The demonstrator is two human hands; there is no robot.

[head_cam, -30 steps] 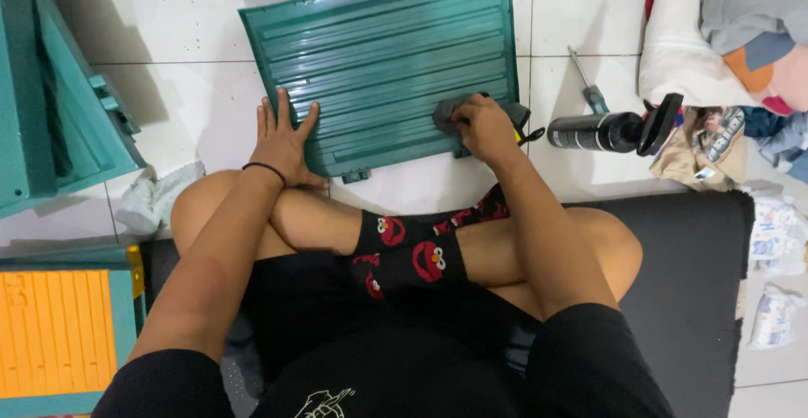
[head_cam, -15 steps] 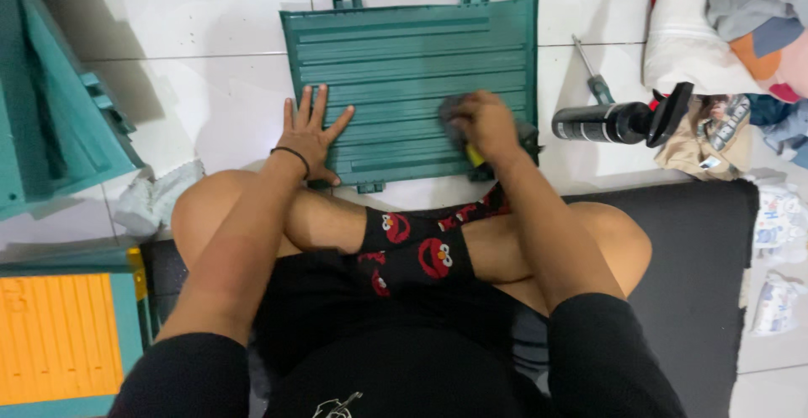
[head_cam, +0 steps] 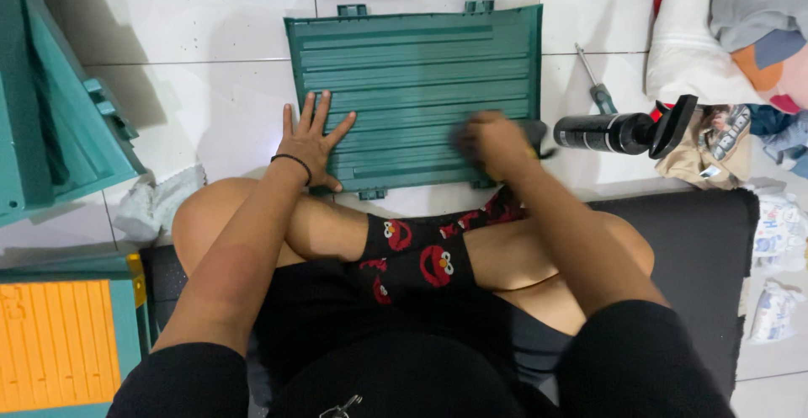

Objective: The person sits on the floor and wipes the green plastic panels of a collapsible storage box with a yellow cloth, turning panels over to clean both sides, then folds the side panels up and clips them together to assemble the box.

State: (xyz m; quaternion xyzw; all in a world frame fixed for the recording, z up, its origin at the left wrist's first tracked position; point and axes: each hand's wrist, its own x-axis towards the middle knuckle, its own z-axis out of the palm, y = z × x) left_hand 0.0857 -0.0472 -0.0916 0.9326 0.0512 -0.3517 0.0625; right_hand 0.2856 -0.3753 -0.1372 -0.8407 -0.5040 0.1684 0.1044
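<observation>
Her left hand [head_cam: 310, 142] lies flat, fingers spread, on the green ribbed panel [head_cam: 417, 90]; at three o'clock, the blurred right hand [head_cam: 492, 142] grips a dark cloth [head_cam: 532, 134].

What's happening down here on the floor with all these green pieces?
A person sits cross-legged on a black mat, working on a green ribbed plastic panel that lies flat on the white tiled floor. The left hand presses flat on the panel's near left corner. The right hand, blurred, grips a dark cloth at the panel's near right edge. A black bottle and a screwdriver lie just to the right.
</observation>
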